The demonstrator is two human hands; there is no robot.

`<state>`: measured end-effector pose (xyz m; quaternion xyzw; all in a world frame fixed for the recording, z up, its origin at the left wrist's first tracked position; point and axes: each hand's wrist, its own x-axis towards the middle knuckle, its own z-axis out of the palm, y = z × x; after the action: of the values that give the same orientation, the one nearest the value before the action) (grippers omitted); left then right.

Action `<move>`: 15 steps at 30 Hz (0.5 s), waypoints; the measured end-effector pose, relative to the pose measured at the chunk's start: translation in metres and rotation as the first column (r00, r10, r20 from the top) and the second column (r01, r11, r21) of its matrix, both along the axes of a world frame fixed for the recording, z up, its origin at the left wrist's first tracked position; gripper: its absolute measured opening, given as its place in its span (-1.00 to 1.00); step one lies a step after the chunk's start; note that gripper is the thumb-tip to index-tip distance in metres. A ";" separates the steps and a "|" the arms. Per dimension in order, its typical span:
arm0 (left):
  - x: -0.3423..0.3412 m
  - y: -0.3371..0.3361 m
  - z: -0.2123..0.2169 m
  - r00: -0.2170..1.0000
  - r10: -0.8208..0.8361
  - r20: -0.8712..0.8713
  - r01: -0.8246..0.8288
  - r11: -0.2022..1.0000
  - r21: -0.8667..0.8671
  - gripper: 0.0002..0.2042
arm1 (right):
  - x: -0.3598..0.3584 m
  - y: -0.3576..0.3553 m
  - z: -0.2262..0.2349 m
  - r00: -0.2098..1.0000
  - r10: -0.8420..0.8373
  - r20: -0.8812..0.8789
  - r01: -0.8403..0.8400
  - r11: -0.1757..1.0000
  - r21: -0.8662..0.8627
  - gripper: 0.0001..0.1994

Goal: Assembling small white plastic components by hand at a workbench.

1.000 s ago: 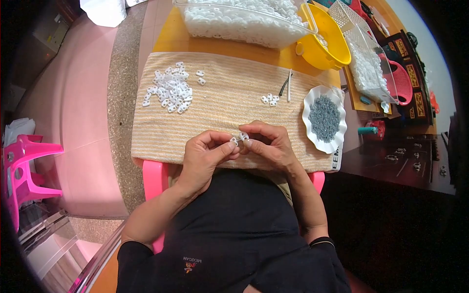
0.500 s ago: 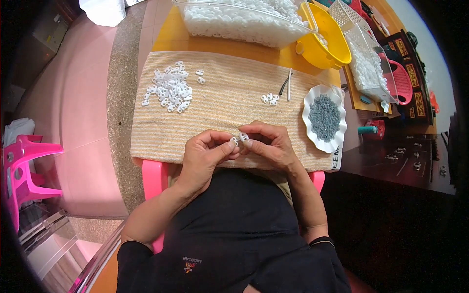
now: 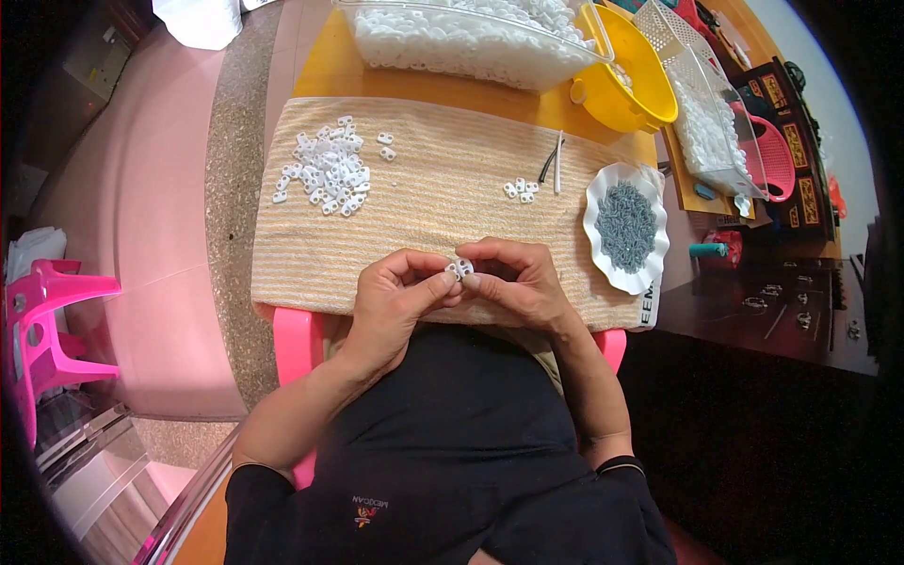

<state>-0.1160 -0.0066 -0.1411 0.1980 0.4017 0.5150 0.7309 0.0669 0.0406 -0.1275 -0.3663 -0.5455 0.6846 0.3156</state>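
My left hand (image 3: 400,290) and my right hand (image 3: 518,281) meet over the near edge of a striped tan towel (image 3: 424,207). Between the fingertips of both are small white plastic pieces with holes (image 3: 460,268), pressed against each other; fingers cover part of them. Each hand is closed in a pinch. Ahead on the left lies a loose pile of similar white two-holed pieces (image 3: 330,169), with two more just beside it. A small cluster of white pieces (image 3: 521,191) sits at the right, near a thin white-and-black tool (image 3: 557,165).
A white wavy-rimmed dish (image 3: 593,212) of small grey parts stands at the right. Along the far side are a clear bin (image 3: 471,71) full of white pieces and a yellow basket (image 3: 650,104). Another clear bin (image 3: 711,141) is farther right. A pink stool (image 3: 56,320) stands left.
My right hand has shifted slightly left, bringing its white piece up against the one in my left hand. The pile, cluster and dish are where they were.
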 end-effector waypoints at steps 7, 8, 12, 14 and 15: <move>0.000 0.000 0.000 1.000 -0.002 0.004 0.002 1.000 -0.008 -0.86 | 0.001 0.000 0.000 0.998 -0.016 0.064 0.017 1.000 -0.011 -0.73; 0.000 0.000 0.000 1.000 -0.005 0.005 0.005 1.000 -0.008 -0.86 | 0.001 0.000 0.001 0.998 -0.016 0.064 0.017 1.000 -0.011 -0.73; 0.000 -0.001 0.001 1.000 -0.008 0.001 0.008 1.000 -0.012 -0.86 | 0.000 -0.001 0.004 0.998 -0.017 0.056 0.018 0.999 -0.032 -0.73; 0.000 -0.001 0.002 1.000 -0.017 -0.007 0.016 0.999 -0.029 -0.86 | 0.000 -0.001 0.004 0.998 -0.015 0.055 0.017 0.999 -0.040 -0.73; 0.000 -0.001 0.002 1.000 -0.017 -0.007 0.017 0.999 -0.030 -0.86 | 0.000 -0.001 0.004 0.999 -0.014 0.053 0.016 0.999 -0.049 -0.73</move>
<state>-0.1164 -0.0074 -0.1387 0.1923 0.4103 0.5018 0.7367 0.0669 0.0400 -0.1237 -0.3959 -0.5336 0.6858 0.2971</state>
